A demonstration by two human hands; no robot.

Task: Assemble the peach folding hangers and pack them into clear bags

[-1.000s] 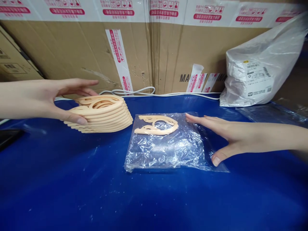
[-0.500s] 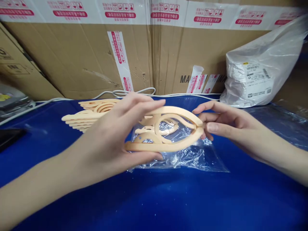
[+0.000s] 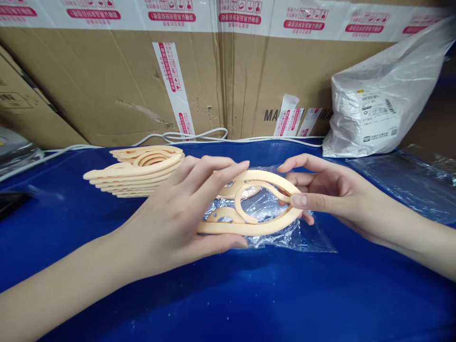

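A peach-coloured folding clothes hanger point(image 3: 256, 230), folded into a leaf-shaped loop with a curved hook inside, is held above the table between both hands. My left hand point(image 3: 178, 209) wraps around its left part, fingers over the upper bar and thumb along the lower one, hiding that end. At the pointed right tip, my right hand point(image 3: 335, 192) pinches the hanger with the thumb in front and fingers behind. Beneath it lies a clear plastic bag point(image 3: 313, 240), with another peach-coloured piece partly seen through the loop. Behind my left hand sits a stack of similar folded hangers point(image 3: 138, 178).
Large cardboard boxes point(image 3: 117, 80) with printed tape line the back of the blue table point(image 3: 228, 294). A white cable point(image 3: 263, 141) runs along their base. At the back right stands a white plastic parcel point(image 3: 359, 109). A dark flat object point(image 3: 12, 204) lies at the left edge.
The hanger has shifted slightly right and down in the picture. My right thumb has moved onto the front of its tip, where the two bars now look closer together.
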